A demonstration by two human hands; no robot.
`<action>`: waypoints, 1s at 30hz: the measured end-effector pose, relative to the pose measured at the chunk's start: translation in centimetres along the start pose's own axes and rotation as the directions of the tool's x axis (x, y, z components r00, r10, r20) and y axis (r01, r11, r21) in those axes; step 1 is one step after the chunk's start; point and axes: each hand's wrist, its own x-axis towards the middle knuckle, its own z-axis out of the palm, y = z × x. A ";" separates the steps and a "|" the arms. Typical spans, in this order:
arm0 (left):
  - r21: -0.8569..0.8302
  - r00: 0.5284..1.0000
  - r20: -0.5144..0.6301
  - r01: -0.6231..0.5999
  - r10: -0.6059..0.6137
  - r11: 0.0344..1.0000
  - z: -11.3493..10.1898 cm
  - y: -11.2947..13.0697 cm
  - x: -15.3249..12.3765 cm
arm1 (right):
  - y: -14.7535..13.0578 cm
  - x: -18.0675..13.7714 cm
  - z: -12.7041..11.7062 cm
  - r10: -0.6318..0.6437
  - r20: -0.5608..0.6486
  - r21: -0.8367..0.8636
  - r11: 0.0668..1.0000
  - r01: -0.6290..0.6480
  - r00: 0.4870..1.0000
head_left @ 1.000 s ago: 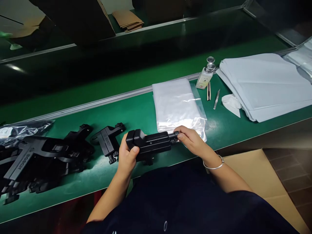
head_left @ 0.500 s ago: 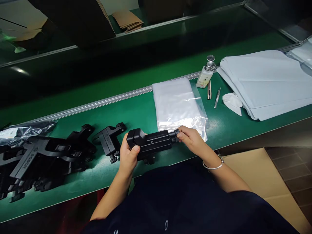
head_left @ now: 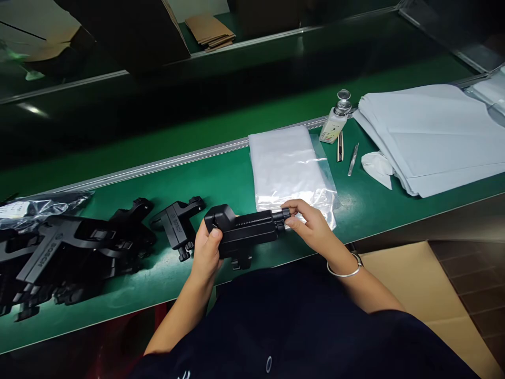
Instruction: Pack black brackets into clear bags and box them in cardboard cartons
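A black clamp bracket [head_left: 252,229] is held just above the bench's front edge, lying nearly level. Its left end sits in my left hand [head_left: 207,250], with the thumb on top and the other fingers mostly hidden beneath. At the right end, my right hand [head_left: 310,221] pinches a ribbed black knob [head_left: 284,215] between thumb and fingers. A similar bracket with raised BOSCH lettering [head_left: 175,226] lies on the bench left of my left hand. Beyond my right hand is a stack of clear plastic bags [head_left: 282,163].
More black brackets [head_left: 63,258] are heaped at the left, beside a plastic-wrapped packet [head_left: 47,205]. Toward the right are a pump bottle [head_left: 333,126], a box cutter [head_left: 340,147], tweezers [head_left: 353,159], a crumpled white cloth [head_left: 376,167] and white sheets [head_left: 434,137]. Cardboard [head_left: 418,284] lies below the bench.
My right fingers have shifted their grip on the knob, the index finger now more extended. The bracket has tilted slightly in my left hand, whose thumb sits a little higher.
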 end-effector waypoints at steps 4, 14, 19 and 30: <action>-0.019 0.997 -0.078 0.000 -0.001 1.000 0.3 0.0 0.3 | 0.8 0.0 0.3 0.122 0.090 0.051 0.991 -0.127 0.988; -0.018 0.998 -0.037 0.040 -0.041 0.999 1.2 -0.2 0.8 | 1.4 0.4 1.4 0.219 0.036 0.145 0.964 -0.222 0.975; -0.031 0.995 -0.044 0.086 -0.087 0.996 1.2 -0.2 1.3 | 1.6 0.2 1.6 0.168 0.086 0.315 0.931 -0.187 0.982; -0.092 0.992 0.026 0.125 -0.123 0.988 1.4 0.0 1.7 | 2.4 0.4 1.7 0.274 0.033 0.299 0.915 -0.271 0.961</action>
